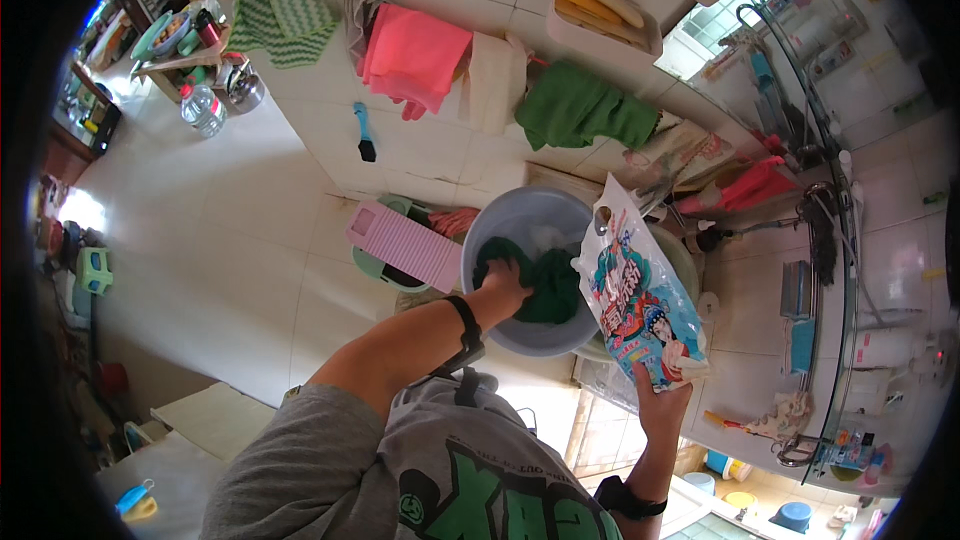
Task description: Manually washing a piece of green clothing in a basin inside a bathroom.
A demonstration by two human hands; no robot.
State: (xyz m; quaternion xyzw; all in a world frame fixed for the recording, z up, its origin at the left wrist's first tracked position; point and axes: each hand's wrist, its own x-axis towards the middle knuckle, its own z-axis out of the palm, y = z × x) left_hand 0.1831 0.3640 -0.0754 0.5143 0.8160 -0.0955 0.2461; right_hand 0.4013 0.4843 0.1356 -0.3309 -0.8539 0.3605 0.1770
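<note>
A grey-blue plastic basin (525, 341) stands in front of me with dark green cloth (553, 289) in it. My left hand (508, 286) rests on the cloth inside the basin; its fingertips are partly lost against the cloth, and whether they grip it is unclear. A whitish patch, perhaps powder or foam, lies near the basin's far side. My right hand (660, 397) holds the lower end of a printed plastic bag (641, 292), which bears writing and a costumed figure. The bag slants up beside the basin's right rim and hides part of it.
Left of the basin, a pink ridged washboard (405, 244) lies across a green tub (367, 264). A pink cloth (412, 49) and a green cloth (585, 109) hang on the tiled wall, with a blue-handled brush (364, 131) below. A glass shelf (844, 240) runs along the right.
</note>
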